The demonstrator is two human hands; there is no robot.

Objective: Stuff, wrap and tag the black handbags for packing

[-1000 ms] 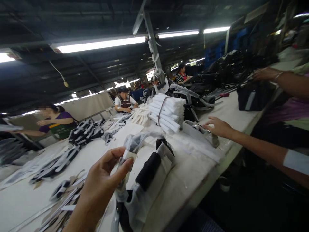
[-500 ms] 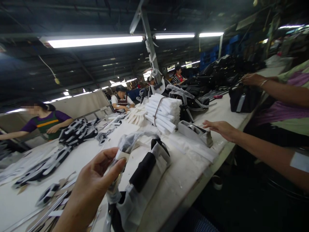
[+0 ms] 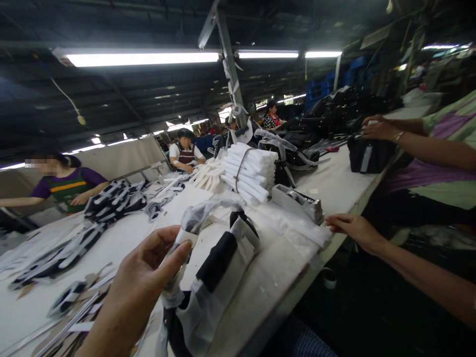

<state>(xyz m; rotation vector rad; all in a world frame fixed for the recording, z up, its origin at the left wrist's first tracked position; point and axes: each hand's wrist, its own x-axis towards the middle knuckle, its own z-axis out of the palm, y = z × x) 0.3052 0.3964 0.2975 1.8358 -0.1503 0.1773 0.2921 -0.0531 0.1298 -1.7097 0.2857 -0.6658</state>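
Dim hall (image 3: pixel 148 25), tube lights (image 3: pixel 143 60). Pale surface (image 3: pixel 275 277): piled left and far, barer along your right edge. Wrapped bag (image 3: pixel 217 260) sits near that edge, its strap (image 3: pixel 199 215) on the left; white bundle (image 3: pixel 249 171) beyond. Dispenser (image 3: pixel 293 204) further along the edge. Your left hand (image 3: pixel 150 265) pinches the strap; right hand (image 3: pixel 351 229) beside the dispenser, fingertips pressed together, contents too small to tell.

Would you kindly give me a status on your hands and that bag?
Left hand pinching wrapped strap. Right hand beside tape dispenser, grip unclear. Bag on table; white rolls beyond, clear of hands.
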